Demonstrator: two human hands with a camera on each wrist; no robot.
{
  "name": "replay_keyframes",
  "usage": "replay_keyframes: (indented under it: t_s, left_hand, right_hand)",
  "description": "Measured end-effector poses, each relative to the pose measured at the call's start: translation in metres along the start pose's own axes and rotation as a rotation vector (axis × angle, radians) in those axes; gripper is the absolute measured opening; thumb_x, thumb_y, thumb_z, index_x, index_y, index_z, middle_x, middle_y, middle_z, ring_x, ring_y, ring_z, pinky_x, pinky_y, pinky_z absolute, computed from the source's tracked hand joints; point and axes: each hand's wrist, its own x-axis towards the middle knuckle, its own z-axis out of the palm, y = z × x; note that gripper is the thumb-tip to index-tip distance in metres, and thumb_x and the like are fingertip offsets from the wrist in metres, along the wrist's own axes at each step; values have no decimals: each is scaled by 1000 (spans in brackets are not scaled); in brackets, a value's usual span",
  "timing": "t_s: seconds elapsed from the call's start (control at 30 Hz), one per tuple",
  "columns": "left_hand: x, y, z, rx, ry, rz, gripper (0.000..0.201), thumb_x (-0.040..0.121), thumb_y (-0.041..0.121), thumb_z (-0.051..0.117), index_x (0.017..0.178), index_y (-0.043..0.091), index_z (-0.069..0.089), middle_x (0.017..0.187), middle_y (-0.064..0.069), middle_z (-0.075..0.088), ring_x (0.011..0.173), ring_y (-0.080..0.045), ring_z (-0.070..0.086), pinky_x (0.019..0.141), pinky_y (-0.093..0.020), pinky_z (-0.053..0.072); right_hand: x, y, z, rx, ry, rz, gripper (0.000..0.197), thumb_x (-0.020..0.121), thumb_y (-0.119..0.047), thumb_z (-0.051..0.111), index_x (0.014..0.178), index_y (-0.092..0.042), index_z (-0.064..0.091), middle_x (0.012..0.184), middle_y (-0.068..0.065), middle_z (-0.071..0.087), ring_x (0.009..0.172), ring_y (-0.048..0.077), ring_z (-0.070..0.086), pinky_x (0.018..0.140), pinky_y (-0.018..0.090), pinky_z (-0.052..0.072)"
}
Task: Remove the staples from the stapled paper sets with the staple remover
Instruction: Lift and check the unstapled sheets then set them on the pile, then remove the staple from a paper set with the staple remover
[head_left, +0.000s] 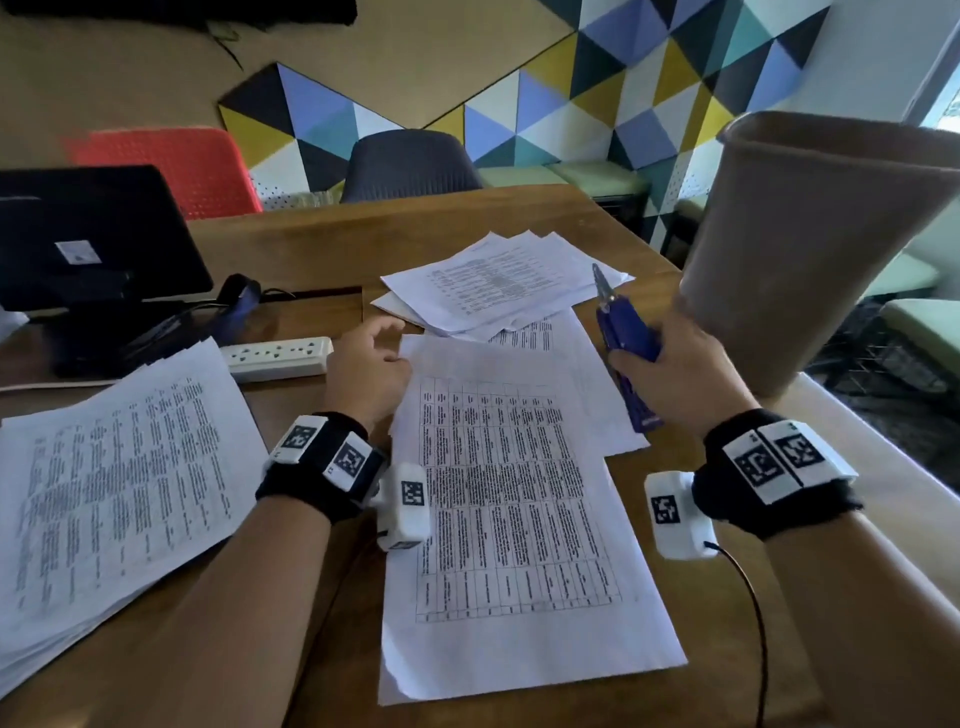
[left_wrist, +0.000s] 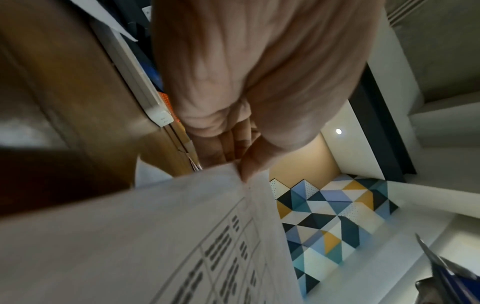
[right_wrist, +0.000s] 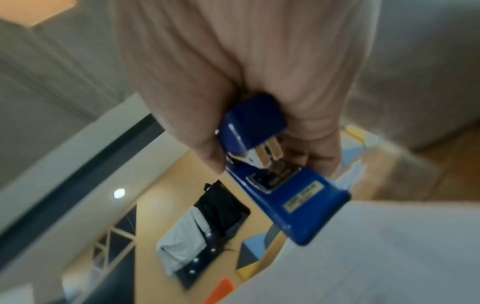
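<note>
A printed paper set (head_left: 514, 514) lies in the middle of the wooden desk (head_left: 322, 239). My left hand (head_left: 371, 364) pinches its top left corner between thumb and fingers; the left wrist view shows the thumb (left_wrist: 253, 162) on the sheet's corner (left_wrist: 228, 185). My right hand (head_left: 675, 364) grips a blue staple remover (head_left: 626, 332) above the right side of the papers, its metal tip pointing up and away. In the right wrist view the blue staple remover (right_wrist: 272, 164) sits in the curled fingers.
A fanned pile of loose sheets (head_left: 498, 286) lies beyond the set. A thicker paper stack (head_left: 114, 478) sits at the left. A white power strip (head_left: 278, 356), a black monitor (head_left: 93, 234) and a grey waste bin (head_left: 810, 244) at the right edge stand around the papers.
</note>
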Motion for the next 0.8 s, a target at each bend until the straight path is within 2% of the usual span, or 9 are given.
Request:
replay_keyframes:
  t_s: [0.1,0.17,0.23,0.27,0.37,0.47,0.57,0.67,0.8]
  left_hand:
    - [2,-6,7,-33,-75,-50,23,88,11,74,106,23,70,106,1,74,99,-16,71,86,-42,61]
    - [1,-6,13,-94,-158,-97,16,87,12,75,101,21,71,100,1,77,98,-18,73,89,-46,61]
    - [0,-5,18,-103,-217,-131,13,90,10,74,100,18,71,97,-1,77,92,-16,72,87,-45,62]
    - [-1,-4,19,-107,-245,-154,11,91,7,73,99,15,71,95,-3,76,87,-16,71,86,-44,62]
    - [1,-6,23,-202,-357,-251,12,90,-3,71,93,9,69,89,-16,77,79,-25,71,87,-56,60]
    - [3,-12,23,-241,-394,-324,17,89,-5,72,91,11,68,80,-10,77,73,-24,72,86,-55,61]
    - [5,-13,23,-258,-409,-333,16,88,-4,73,93,10,68,83,-12,79,79,-30,76,86,-55,62]
    - [5,-12,23,-251,-421,-354,17,87,-4,72,100,6,68,87,-18,78,89,-41,75,84,-59,61]
    - [5,-9,22,-283,-440,-355,16,90,-4,70,102,7,67,88,-17,79,85,-36,77,86,-57,61]
  right_hand:
    - [15,-25,22,493,-11,60,32,94,-35,71,113,-20,50,101,4,67,90,31,69,79,49,60]
    - [23,-43,40,804,-80,161,16,98,-31,66,100,-21,54,87,3,62,77,25,64,69,41,57]
    - [32,-57,54,1012,-152,280,19,103,-31,58,88,-20,52,72,0,53,62,17,53,58,30,48]
    - [35,-62,60,1097,-186,315,22,103,-33,55,86,-20,51,69,-1,51,58,15,52,57,29,47]
    - [52,-68,78,1268,-229,327,18,104,-34,55,93,-20,56,75,-2,57,67,15,57,68,33,52]
    - [65,-66,95,1302,-249,247,13,109,-30,53,103,-19,57,92,-1,63,85,17,62,84,38,56]
    - [68,-60,109,1286,-288,184,14,109,-26,53,117,-14,54,103,2,66,93,18,67,94,43,60]
    - [69,-53,120,1182,-350,112,16,107,-23,55,119,-13,53,98,4,69,90,19,70,96,48,60]
    - [71,-48,128,1006,-442,42,38,96,-38,64,124,-15,53,101,9,72,101,27,73,93,48,60]
